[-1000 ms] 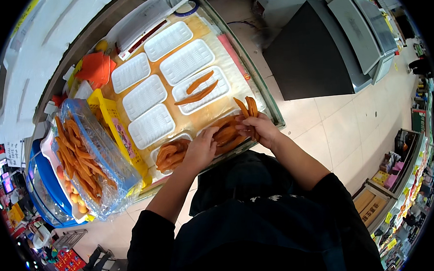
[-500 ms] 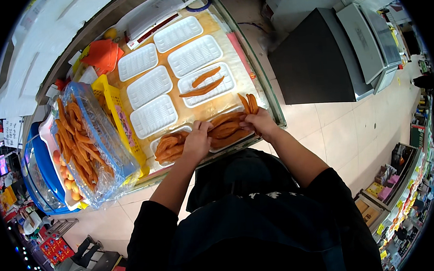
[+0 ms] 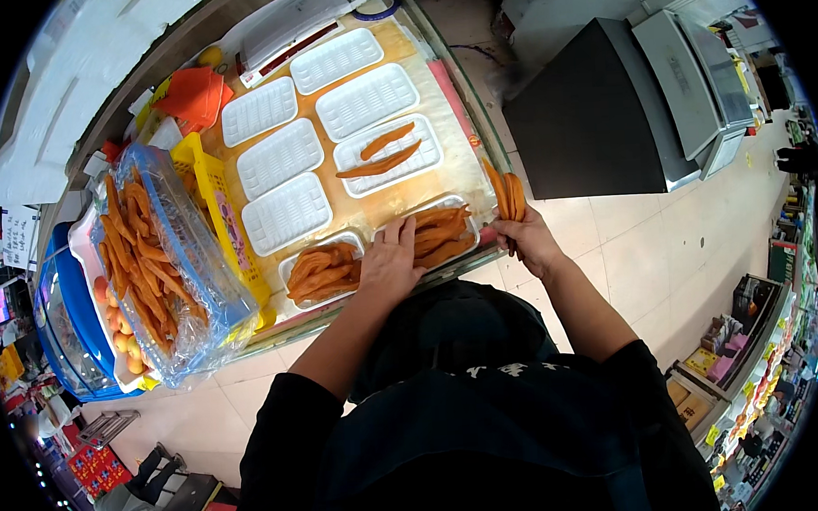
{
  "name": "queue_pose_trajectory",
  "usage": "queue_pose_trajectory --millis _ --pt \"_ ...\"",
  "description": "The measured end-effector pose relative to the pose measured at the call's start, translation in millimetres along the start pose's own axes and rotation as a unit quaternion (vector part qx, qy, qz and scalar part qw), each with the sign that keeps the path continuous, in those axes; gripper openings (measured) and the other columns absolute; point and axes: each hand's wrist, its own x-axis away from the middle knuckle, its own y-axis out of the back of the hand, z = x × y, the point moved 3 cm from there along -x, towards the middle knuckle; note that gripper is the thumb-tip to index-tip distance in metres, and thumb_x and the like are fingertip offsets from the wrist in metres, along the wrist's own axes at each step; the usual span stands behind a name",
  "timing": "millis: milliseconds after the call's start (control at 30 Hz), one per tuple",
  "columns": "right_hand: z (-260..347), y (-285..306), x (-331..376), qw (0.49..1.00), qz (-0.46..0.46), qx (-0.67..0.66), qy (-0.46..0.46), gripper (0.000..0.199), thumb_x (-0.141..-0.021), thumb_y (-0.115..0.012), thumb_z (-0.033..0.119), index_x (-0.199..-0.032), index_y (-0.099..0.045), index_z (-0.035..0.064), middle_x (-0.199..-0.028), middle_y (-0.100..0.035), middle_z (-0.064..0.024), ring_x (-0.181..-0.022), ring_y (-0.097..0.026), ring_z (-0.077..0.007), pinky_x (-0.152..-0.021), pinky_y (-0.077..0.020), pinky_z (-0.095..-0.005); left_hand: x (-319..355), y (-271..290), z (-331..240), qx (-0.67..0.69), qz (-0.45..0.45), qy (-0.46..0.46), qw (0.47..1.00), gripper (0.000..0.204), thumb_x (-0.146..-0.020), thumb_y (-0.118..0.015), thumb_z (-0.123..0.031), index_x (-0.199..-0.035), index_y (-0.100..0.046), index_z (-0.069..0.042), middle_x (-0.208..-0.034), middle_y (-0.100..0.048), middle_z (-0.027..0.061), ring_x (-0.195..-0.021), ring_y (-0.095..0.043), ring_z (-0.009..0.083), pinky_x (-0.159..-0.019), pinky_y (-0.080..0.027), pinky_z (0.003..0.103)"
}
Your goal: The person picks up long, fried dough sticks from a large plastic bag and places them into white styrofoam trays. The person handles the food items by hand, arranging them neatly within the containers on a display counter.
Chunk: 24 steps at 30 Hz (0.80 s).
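My right hand (image 3: 530, 240) grips several orange-brown dried sweet potato strips (image 3: 506, 195) beyond the right end of the near right tray, at the table's edge. In that tray, more dried sweet potato strips (image 3: 445, 230) lie heaped lengthwise. My left hand (image 3: 393, 259) rests with fingers stretched over the heap's left end, partly hiding it. Just left of this hand is another filled white tray (image 3: 285, 273) with a pile of strips (image 3: 322, 271). Above the near right tray, a white tray (image 3: 414, 179) carries two strips (image 3: 381, 160).
Several bare white trays (image 3: 285, 211) stand in two columns on the table (image 3: 398, 48). To the left are a yellow basket (image 3: 216, 182) and a blue-edged plastic bag (image 3: 201, 257) beside loose strips. Round orange fruit (image 3: 122, 340) sits farther left. A dark cabinet (image 3: 596, 116) stands right of the table.
My right hand has moved right, away from the tray, with the strips in its grip. My left hand has shifted right, from between the two filled trays onto the right tray's heap.
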Motion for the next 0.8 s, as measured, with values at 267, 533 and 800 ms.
queue_pose_trajectory --millis 267,533,800 --pt "-11.5 -7.2 11.3 0.998 0.067 0.009 0.005 0.016 -0.081 -0.064 0.006 -0.096 -0.058 0.0062 -0.069 -0.057 -0.0009 -0.056 -0.052 -0.0091 -0.050 -0.0415 -0.0208 1.9 -15.1 0.6 -0.023 -0.044 -0.012 0.999 0.079 -0.078 -0.069 -0.029 -0.141 -0.030 -0.002 -0.137 -0.037 0.0135 -0.120 -0.042 0.0341 -0.102 -0.036 0.039" --pt "2.7 -18.5 20.2 0.997 0.077 -0.025 0.011 0.021 -0.081 -0.062 0.005 -0.102 -0.064 0.0039 -0.069 -0.057 -0.0013 -0.058 -0.053 -0.0104 -0.054 -0.0437 -0.0227 13.4 8.9 3.5 0.071 -0.079 0.010 0.994 0.072 -0.080 -0.068 -0.029 -0.138 -0.035 -0.001 -0.132 -0.043 0.0180 -0.115 -0.047 0.0347 -0.099 -0.039 0.040" --pt "27.7 -69.3 47.5 0.964 0.255 0.069 -0.020 0.022 -0.083 -0.063 0.009 -0.105 -0.062 0.0061 -0.068 -0.054 0.0008 -0.057 -0.050 -0.0086 -0.052 -0.0406 -0.0214 14.0 41.9 -15.9 0.669 -0.056 0.054 0.739 0.033 -0.088 -0.064 -0.024 -0.112 -0.055 -0.002 -0.093 -0.061 0.0087 -0.074 -0.060 0.0143 -0.067 -0.050 0.025"
